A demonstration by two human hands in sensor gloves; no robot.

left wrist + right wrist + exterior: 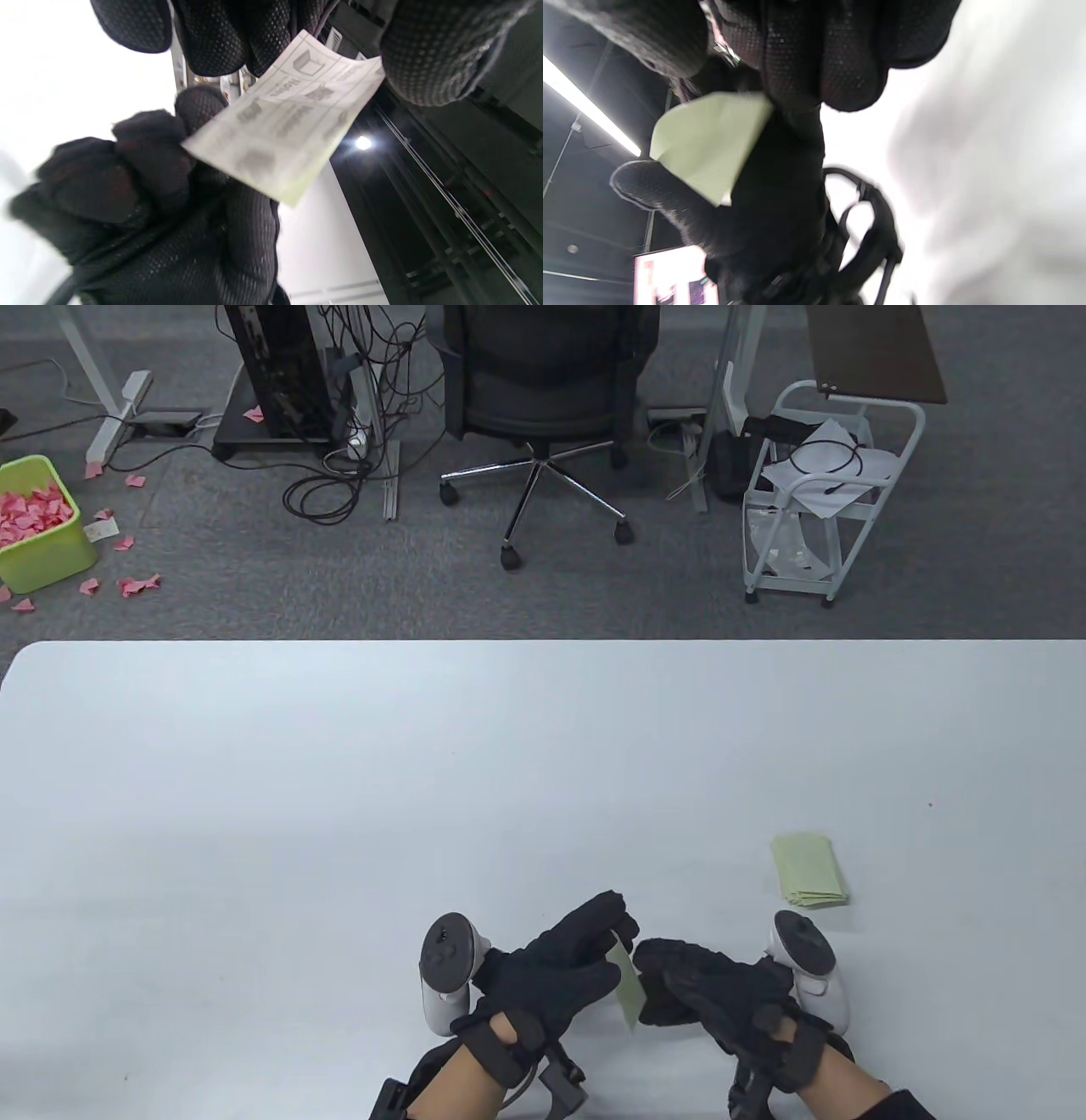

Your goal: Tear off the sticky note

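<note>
The sticky pad (pixel 629 995) is held up between both hands above the counter's (pixel 339 780) near edge. The left hand (pixel 564 963) closes fingers and thumb on one end; the right hand (pixel 700 988) pinches the other. To do this well, I judge the left should hold the pad steady while the right peels one sheet slowly from its free edge toward the glued strip. Counted: one held pad, one stack of green notes (pixel 810 871) near the right edge, two hands.

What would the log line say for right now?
left hand: holds sticky note pad | right hand: pinches its other edge | pad: off table | torn notes: on table
</note>
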